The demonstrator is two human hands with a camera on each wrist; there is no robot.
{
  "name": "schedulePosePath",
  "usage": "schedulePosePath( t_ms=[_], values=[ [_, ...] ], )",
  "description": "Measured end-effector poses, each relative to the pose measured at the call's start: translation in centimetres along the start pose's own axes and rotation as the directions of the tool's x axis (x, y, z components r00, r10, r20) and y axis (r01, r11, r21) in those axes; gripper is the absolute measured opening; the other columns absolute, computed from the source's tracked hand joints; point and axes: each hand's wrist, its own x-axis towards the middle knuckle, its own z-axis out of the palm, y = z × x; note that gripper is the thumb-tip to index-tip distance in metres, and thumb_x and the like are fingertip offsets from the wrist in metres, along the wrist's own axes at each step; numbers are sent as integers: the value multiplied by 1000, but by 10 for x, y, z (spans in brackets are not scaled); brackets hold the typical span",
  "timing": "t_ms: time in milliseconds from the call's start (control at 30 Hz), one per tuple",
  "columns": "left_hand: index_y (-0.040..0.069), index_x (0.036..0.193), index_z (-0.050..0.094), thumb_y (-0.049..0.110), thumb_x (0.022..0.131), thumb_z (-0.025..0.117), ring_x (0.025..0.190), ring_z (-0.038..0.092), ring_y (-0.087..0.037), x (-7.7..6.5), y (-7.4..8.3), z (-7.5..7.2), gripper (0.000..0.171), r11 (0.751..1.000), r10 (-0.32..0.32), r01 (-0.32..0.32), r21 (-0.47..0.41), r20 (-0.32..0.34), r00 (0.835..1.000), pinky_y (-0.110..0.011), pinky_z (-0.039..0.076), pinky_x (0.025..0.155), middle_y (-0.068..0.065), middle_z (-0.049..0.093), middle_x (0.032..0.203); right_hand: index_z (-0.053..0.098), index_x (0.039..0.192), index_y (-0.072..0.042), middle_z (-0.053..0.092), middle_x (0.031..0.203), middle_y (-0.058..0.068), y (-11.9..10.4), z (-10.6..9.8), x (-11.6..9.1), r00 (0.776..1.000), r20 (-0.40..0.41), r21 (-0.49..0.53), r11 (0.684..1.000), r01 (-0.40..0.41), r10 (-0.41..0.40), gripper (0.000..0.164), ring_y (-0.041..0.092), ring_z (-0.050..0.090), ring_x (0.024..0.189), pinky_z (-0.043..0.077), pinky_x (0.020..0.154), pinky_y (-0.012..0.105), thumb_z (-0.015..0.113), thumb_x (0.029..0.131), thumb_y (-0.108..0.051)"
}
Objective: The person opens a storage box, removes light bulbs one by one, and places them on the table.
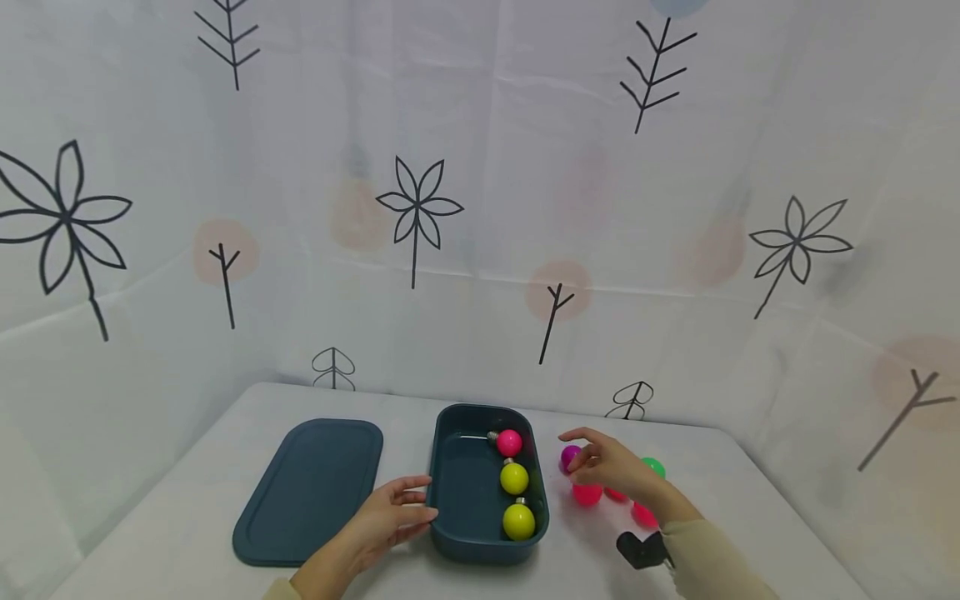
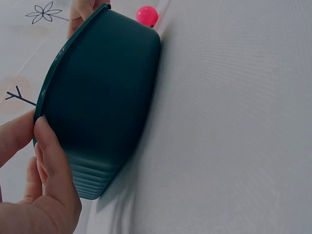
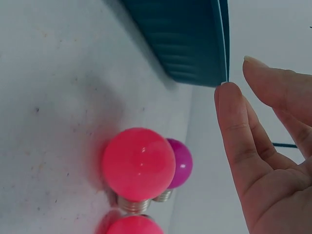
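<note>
A dark teal plastic box [image 1: 468, 550] holds a pink light bulb [image 1: 509, 443] and two yellow light bulbs [image 1: 514, 478] along its right side. My left hand [image 1: 393, 517] is at the box's left wall; in the left wrist view its thumb and a finger pinch the rim. To the right, my right hand [image 1: 611, 465] hovers over loose bulbs with its fingers loosely bent and nothing between them. Under it are a purple bulb [image 3: 181, 163] and a pink bulb [image 3: 139, 163] with metal screw bases. A green bulb [image 1: 653, 467] lies partly behind the right wrist.
A flat dark teal lid [image 1: 309, 492] lies on the white table left of the box. More pink-red bulbs [image 1: 644, 515] sit beneath the right forearm, near a small black object [image 1: 641, 550] by the sleeve. A patterned white curtain [image 1: 480, 167] hangs behind the table.
</note>
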Motion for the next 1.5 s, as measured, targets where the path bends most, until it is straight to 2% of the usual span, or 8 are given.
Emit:
schedulePosePath(
  t_ms=[133,300,533,800,933,1100,1300,1500],
  values=[
    [-7,132,40,0,81,70,83,59,-17,0,0,0,60,1000,-2,2,0,-2,1000,-35,53,80,-14,50,107,48,129,-8,60,90,13,-6,3,6,1000,-6,-24,1000,-2,2,55,22,59,80,54,74,34,71,79,-2],
    [-7,132,41,1,82,69,82,59,-17,0,2,-1,58,1000,-4,4,7,-9,1000,-35,53,80,-14,51,107,48,129,-8,59,90,11,-14,7,12,1000,-5,-18,1000,-3,3,55,22,59,80,54,74,37,71,80,-3],
    [-7,132,41,0,81,70,82,60,-17,-1,3,0,58,1000,-3,3,1,-6,1000,-35,53,79,-15,51,109,48,129,-8,58,90,11,-22,14,20,1000,-3,13,1000,-16,16,51,32,59,81,52,78,43,68,83,-1],
    [-8,131,41,0,81,70,81,59,-16,-3,4,1,58,1000,-1,1,-3,-9,1000,-34,53,79,-14,51,107,47,131,-11,58,97,11,-33,22,32,999,-12,-14,998,-53,53,54,24,57,83,53,71,38,69,82,-5],
    [-7,132,41,0,81,70,81,59,-17,-3,4,1,59,1000,-3,3,-1,-9,1000,-35,53,79,-15,51,107,48,131,-12,59,104,12,-38,26,40,998,-4,-34,997,-65,65,55,22,59,88,51,79,43,72,81,-9],
    [-7,132,41,1,81,70,82,59,-17,-2,2,0,59,1000,-7,7,0,-9,1000,-35,53,80,-15,51,107,49,129,-12,58,110,14,-51,31,48,998,5,-44,997,-56,56,51,23,59,92,46,87,50,69,82,-6],
    [-6,132,42,1,81,70,83,59,-17,0,0,-2,59,1000,-7,7,-5,-4,1000,-35,53,80,-14,50,107,49,130,-9,56,116,16,-62,39,59,997,-13,-56,996,-71,70,50,26,58,95,43,90,53,66,84,-3],
    [-7,132,41,1,81,70,83,60,-17,0,0,-1,60,1000,3,-3,-4,13,1000,-35,53,80,-15,50,109,49,128,-7,55,117,20,-60,43,72,997,-10,-32,997,-72,72,50,28,58,96,43,91,53,66,82,1]
  ],
)
